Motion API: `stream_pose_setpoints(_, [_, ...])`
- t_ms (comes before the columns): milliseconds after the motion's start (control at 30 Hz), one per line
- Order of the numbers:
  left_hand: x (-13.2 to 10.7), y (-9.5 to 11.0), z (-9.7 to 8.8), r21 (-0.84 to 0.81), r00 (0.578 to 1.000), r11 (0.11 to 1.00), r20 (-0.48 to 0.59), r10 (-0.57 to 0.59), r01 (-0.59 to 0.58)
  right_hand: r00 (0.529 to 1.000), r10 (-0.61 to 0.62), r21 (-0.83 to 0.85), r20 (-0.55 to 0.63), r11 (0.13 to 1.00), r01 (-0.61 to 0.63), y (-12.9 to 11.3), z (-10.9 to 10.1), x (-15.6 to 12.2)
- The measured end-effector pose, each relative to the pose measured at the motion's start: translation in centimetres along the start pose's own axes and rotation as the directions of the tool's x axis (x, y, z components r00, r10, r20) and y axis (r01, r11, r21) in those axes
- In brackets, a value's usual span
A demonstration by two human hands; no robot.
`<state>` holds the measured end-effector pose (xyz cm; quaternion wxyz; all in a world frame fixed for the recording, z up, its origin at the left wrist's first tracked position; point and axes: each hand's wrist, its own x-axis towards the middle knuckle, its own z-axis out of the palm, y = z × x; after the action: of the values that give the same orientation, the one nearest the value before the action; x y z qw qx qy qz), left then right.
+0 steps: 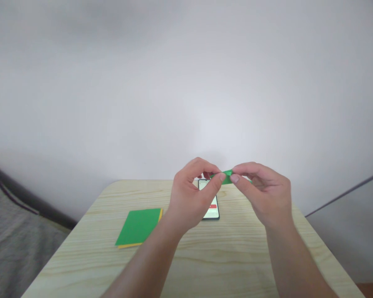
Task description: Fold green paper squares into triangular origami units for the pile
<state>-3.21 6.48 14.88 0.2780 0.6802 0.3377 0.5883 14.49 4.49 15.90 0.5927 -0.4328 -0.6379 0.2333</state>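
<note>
A small folded piece of green paper (227, 179) is held up above the far part of the table, between both hands. My left hand (196, 192) pinches its left side between thumb and forefinger. On the other side, my right hand (262, 188) grips it the same way, thumb in front and forefinger behind. The fingers cover parts of the paper, so its full shape is hidden. Behind and below my left hand lies a phone (211, 213) with a lit screen, partly covered by that hand.
A stack of square paper sheets (138, 227), green on top with yellow beneath, lies on the left of the light wooden table (217, 260). A pale wall (186, 91) rises behind the table's far edge. Grey fabric (15, 244) is at the far left.
</note>
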Motion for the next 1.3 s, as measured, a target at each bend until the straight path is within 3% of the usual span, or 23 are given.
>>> stream_pose_setpoints(467, [0.00,0.37,-0.13,-0.065,0.994,0.997,0.106,-0.027,0.034,0.994,0.077,0.054,0.072,0.995,-0.081,0.79,-0.28,-0.04])
stream_pose_setpoints(867, [0.01,0.47,-0.01,-0.011,0.998,1.000,0.070,0.005,-0.004,0.992,0.100,-0.022,0.078,0.995,-0.099,0.71,-0.32,-0.03])
stream_pose_setpoints(1067, [0.06,0.47,-0.06,-0.001,0.998,1.000,0.065,-0.015,0.015,0.993,0.055,-0.017,0.100,0.998,-0.053,0.77,-0.42,-0.07])
stream_pose_setpoints(1300, [-0.12,0.29,0.10,0.051,0.998,0.997,0.045,0.050,-0.052,0.991,0.027,-0.036,0.128,0.999,-0.023,0.44,-0.25,-0.01])
